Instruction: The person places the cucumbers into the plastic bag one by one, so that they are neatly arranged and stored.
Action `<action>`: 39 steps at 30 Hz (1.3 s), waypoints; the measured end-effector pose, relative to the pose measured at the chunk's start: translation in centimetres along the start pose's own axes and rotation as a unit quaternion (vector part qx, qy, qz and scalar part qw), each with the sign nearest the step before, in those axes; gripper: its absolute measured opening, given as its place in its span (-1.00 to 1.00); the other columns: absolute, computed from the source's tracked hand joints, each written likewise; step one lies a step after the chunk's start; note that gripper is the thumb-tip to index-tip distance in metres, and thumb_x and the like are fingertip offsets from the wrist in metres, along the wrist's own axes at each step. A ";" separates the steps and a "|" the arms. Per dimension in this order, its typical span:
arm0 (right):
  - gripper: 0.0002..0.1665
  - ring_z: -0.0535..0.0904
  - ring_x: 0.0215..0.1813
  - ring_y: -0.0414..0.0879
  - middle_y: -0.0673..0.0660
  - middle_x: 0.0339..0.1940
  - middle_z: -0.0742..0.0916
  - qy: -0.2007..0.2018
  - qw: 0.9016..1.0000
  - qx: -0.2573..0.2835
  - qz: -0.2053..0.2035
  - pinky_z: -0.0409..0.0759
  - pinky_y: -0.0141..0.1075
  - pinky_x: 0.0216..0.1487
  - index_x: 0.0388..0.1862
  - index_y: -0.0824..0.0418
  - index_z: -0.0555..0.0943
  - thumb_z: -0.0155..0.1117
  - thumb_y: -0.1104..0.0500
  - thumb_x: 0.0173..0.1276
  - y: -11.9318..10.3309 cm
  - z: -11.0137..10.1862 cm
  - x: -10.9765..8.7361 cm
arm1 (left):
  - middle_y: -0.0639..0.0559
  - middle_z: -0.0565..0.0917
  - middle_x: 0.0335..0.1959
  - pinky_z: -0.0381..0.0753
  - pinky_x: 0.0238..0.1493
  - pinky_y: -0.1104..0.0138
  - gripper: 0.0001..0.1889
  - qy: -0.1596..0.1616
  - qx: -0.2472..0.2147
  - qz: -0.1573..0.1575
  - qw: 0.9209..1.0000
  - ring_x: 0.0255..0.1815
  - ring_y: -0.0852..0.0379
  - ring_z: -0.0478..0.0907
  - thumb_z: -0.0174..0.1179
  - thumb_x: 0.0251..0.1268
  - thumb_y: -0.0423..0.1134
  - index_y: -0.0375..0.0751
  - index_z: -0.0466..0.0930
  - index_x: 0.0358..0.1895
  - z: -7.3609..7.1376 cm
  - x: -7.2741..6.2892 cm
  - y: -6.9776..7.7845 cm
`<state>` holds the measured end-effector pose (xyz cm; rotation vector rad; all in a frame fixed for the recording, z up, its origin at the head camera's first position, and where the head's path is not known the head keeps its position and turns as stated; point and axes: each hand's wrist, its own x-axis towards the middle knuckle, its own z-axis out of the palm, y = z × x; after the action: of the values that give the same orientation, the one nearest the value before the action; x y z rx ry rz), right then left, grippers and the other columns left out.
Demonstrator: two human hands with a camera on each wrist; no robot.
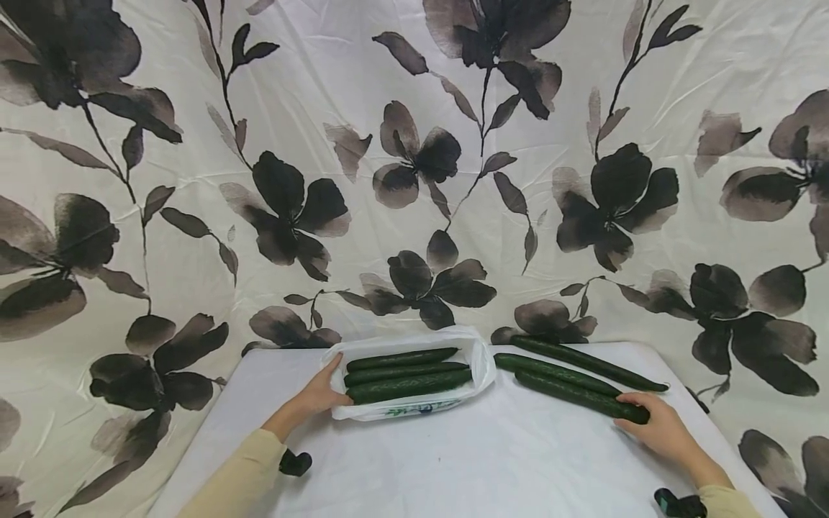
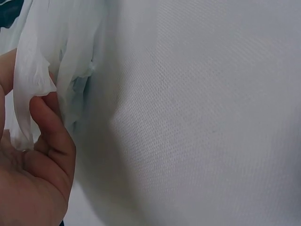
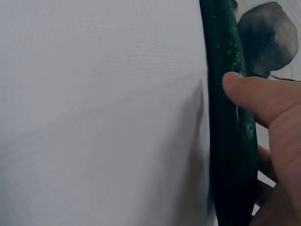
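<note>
Lying on its side lengthwise, a white plastic bag point(image 1: 482, 370) gapes upward and shows three long green cucumbers point(image 1: 408, 388) inside. My left hand point(image 1: 320, 392) holds the bag's left edge; in the left wrist view its curled fingers point(image 2: 54, 136) have the thin plastic between them. Right of the bag lie three more cucumbers, slanting down to the right. My right hand point(image 1: 663, 432) grips the right end of the front cucumber point(image 1: 570, 393). The right wrist view has the thumb point(image 3: 244, 89) across this cucumber point(image 3: 230, 146), with the other fingers partly hidden behind it.
Beside the gripped cucumber lies a middle cucumber point(image 1: 557, 372), and a back cucumber point(image 1: 592, 362) lies near the table's far edge. A white cloth covers the table point(image 1: 453, 467). Behind it hangs a flower-patterned curtain point(image 1: 363, 237). A dark wrist device point(image 1: 295, 462) sits at the left sleeve.
</note>
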<state>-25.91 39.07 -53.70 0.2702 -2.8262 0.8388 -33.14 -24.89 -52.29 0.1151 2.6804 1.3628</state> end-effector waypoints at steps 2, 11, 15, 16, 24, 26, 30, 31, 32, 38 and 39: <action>-0.35 0.43 0.16 0.45 0.44 0.10 0.60 -0.011 1.000 -0.009 0.004 0.36 0.28 0.09 0.09 0.37 0.58 0.50 0.01 0.12 0.1 0.2 0.0 | -0.45 0.14 0.43 0.12 0.33 -0.19 0.23 -0.001 -0.002 0.007 1.000 0.35 -0.35 0.20 0.46 -0.31 -0.47 -0.36 -0.16 0.53 0.1 0.0 0.0; -0.34 0.48 0.14 0.41 0.38 0.10 0.63 -0.053 0.998 -0.028 -0.008 0.45 0.27 0.00 0.14 0.24 0.60 0.50 -0.06 0.11 -1.1 1.6 1.8 | -0.40 0.15 0.44 0.16 0.33 -0.14 0.24 0.004 -0.022 -0.004 1.000 0.32 -0.28 0.23 0.46 -0.32 -0.44 -0.31 -0.16 0.55 0.4 0.3 -0.2; -0.39 0.51 0.13 0.36 0.31 0.08 0.65 -0.058 0.998 -0.026 -0.020 0.47 0.25 -0.02 0.13 0.17 0.62 0.52 0.03 0.09 -2.1 2.5 2.3 | -0.38 0.14 0.45 0.11 0.35 -0.15 0.25 0.004 -0.026 -0.006 1.000 0.35 -0.29 0.21 0.47 -0.32 -0.44 -0.30 -0.16 0.55 0.6 0.3 -0.3; -0.40 0.52 0.13 0.35 0.30 0.08 0.66 -0.058 0.998 -0.027 -0.023 0.47 0.25 -0.01 0.14 0.16 0.62 0.51 0.05 0.10 -2.3 2.7 2.4 | -0.40 0.14 0.45 0.12 0.34 -0.16 0.25 0.004 -0.022 -0.004 1.000 0.35 -0.30 0.21 0.47 -0.32 -0.44 -0.31 -0.16 0.55 0.6 0.3 -0.3; -0.47 0.53 0.14 0.29 0.24 0.11 0.66 -0.027 0.997 -0.037 -0.065 0.48 0.22 0.02 0.15 0.17 0.61 0.46 0.19 0.16 -3.4 3.7 2.5 | -0.43 0.11 0.45 0.08 0.35 -0.18 0.22 0.006 -0.019 -0.010 1.000 0.38 -0.34 0.16 0.48 -0.22 -0.41 -0.31 -0.17 0.55 0.4 0.0 -0.1; -0.47 0.55 0.12 0.26 0.21 0.09 0.66 -0.014 0.996 -0.037 -0.076 0.49 0.20 0.02 0.15 0.16 0.61 0.46 0.21 0.16 -3.6 3.8 2.5 | -0.46 0.08 0.45 0.06 0.36 -0.19 0.19 0.008 -0.012 -0.010 1.000 0.42 -0.37 0.09 0.50 -0.14 -0.35 -0.33 -0.18 0.54 0.4 0.0 -0.1; -0.46 0.59 0.06 0.18 0.15 0.02 0.68 0.006 0.995 -0.024 -0.098 0.53 0.13 0.00 0.15 0.16 0.61 0.47 0.25 0.15 -4.7 4.1 2.4 | -0.47 0.02 0.47 0.03 0.37 -0.19 0.17 0.011 -0.004 -0.009 1.000 0.46 -0.40 -0.02 0.52 -0.04 -0.22 -0.36 -0.17 0.54 0.5 0.0 -0.4; -0.46 0.59 0.05 0.16 0.14 0.01 0.68 0.012 0.994 -0.021 -0.104 0.54 0.12 0.00 0.16 0.15 0.61 0.47 0.26 0.15 -5.1 4.1 2.4 | -0.47 0.02 0.47 0.04 0.36 -0.20 0.17 0.013 -0.002 -0.009 1.000 0.46 -0.41 -0.03 0.51 -0.02 -0.19 -0.35 -0.17 0.54 0.5 0.1 -0.5; -0.46 0.59 0.05 0.15 0.13 0.02 0.68 0.016 0.994 -0.018 -0.109 0.54 0.11 0.00 0.16 0.15 0.60 0.47 0.26 0.16 -5.5 4.1 2.4 | -0.46 0.01 0.48 0.05 0.36 -0.20 0.16 0.013 -0.001 -0.011 1.000 0.46 -0.40 -0.04 0.50 0.00 -0.16 -0.34 -0.17 0.54 0.5 0.1 -0.6; -0.43 0.57 -0.19 -0.06 0.06 -0.02 0.66 0.040 0.989 -0.016 -0.143 0.55 -0.09 -0.24 0.19 0.09 0.59 0.47 0.25 0.16 -9.0 3.6 3.3 | -0.44 0.01 0.49 0.08 0.35 -0.20 0.13 0.012 -0.002 -0.018 1.000 0.47 -0.40 -0.04 0.47 0.05 -0.08 -0.31 -0.17 0.55 0.4 0.2 -0.4; -0.43 0.54 -0.23 -0.12 0.04 -0.04 0.65 0.044 0.988 -0.017 -0.150 0.52 -0.15 -0.29 0.18 0.08 0.60 0.47 0.25 0.16 -9.6 3.6 3.5 | -0.44 0.01 0.48 0.08 0.35 -0.20 0.14 0.013 -0.003 -0.018 1.000 0.46 -0.40 -0.04 0.47 0.05 -0.08 -0.32 -0.17 0.55 0.4 0.2 -0.4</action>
<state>-27.57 28.73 -50.89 0.6198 -2.6241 0.7152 -33.32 -24.74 -52.87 0.0500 2.6858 1.3711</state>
